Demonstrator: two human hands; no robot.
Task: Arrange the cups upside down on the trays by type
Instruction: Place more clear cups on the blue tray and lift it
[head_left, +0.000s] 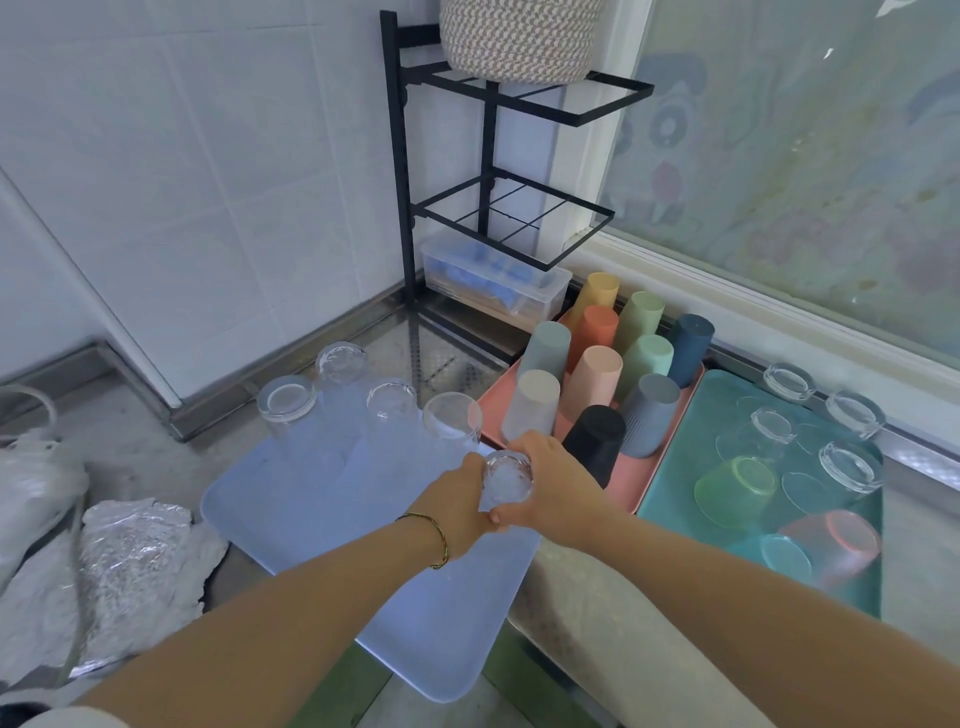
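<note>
Both my hands hold one clear tall glass (506, 480) upside down over the right part of the light blue tray (322, 525). My left hand (465, 499) grips it from the left and my right hand (545, 478) from the right. Several clear tall glasses (287, 402) stand upside down at the far end of that tray. The pink tray (626, 475) carries several coloured plastic cups (592, 376), all upside down. On the teal tray (670, 499) stand short clear glasses (852, 465) and tinted ones, green (737, 491) and pink (836, 540).
A black wire rack (498, 208) stands in the corner with a woven basket (519, 36) on top and a clear plastic box (488, 283) below. Crumpled foil (130, 571) and plastic lie at the left. A window ledge (779, 317) runs along the right.
</note>
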